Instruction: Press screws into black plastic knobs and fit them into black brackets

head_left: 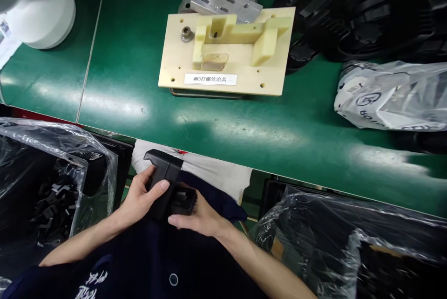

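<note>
Close to my body, below the bench edge, my left hand [141, 196] grips a long black plastic housing [164, 173] with a hooked upper end. Its thumb lies across the front face. Just to the right, my right hand [200, 215] is closed around a smaller black plastic part [183, 200] with a ribbed side and a hollow facing up. The two parts are side by side; whether they are joined I cannot tell. The fingers behind both parts are mostly hidden.
A cream fixture [223, 52] with a printed label stands on the green bench [132, 57]. Black molded parts [380, 15] and a plastic-wrapped bundle [391, 96] lie at right. A white round container [45, 10] stands at left. Plastic-lined bins [94, 150] of black parts flank my body.
</note>
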A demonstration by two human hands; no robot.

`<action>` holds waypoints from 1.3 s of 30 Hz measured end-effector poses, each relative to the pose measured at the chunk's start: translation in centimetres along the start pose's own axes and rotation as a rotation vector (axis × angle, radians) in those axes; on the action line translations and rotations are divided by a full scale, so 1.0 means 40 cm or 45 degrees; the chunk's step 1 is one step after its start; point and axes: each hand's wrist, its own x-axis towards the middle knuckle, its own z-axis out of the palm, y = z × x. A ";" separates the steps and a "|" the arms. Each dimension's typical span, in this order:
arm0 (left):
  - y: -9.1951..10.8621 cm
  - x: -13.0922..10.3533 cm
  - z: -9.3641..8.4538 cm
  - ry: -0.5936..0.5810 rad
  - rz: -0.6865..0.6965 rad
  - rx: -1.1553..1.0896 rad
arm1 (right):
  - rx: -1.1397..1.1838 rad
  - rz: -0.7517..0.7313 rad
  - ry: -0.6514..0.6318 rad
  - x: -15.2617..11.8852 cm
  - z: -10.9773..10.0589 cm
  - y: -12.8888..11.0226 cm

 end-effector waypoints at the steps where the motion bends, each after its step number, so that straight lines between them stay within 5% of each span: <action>1: 0.001 -0.002 0.000 0.001 0.007 0.006 | 0.122 0.053 -0.131 0.001 -0.007 -0.001; 3: 0.002 -0.006 -0.002 0.009 0.040 0.050 | 0.139 0.144 -0.239 0.005 -0.017 -0.006; 8: -0.005 -0.010 -0.011 0.032 0.080 0.160 | -0.722 0.079 0.108 0.012 0.002 -0.019; 13: -0.027 0.000 -0.009 0.074 -0.014 0.119 | -1.228 0.117 0.210 -0.003 0.035 -0.021; 20: -0.037 -0.002 0.008 0.115 -0.023 0.064 | -1.055 0.040 0.299 -0.019 0.024 0.007; 24: -0.035 -0.007 0.007 0.059 0.011 0.003 | -1.020 -0.221 0.477 -0.008 0.008 0.008; 27: -0.035 -0.004 0.003 0.068 -0.005 -0.096 | -0.923 -0.413 0.400 -0.011 -0.021 -0.023; 31: -0.033 0.009 -0.001 0.095 -0.029 -0.242 | -0.767 -0.363 0.299 -0.024 -0.060 -0.060; 39: -0.021 0.017 -0.022 0.120 -0.072 -0.228 | -1.042 -0.259 0.494 0.014 -0.037 -0.057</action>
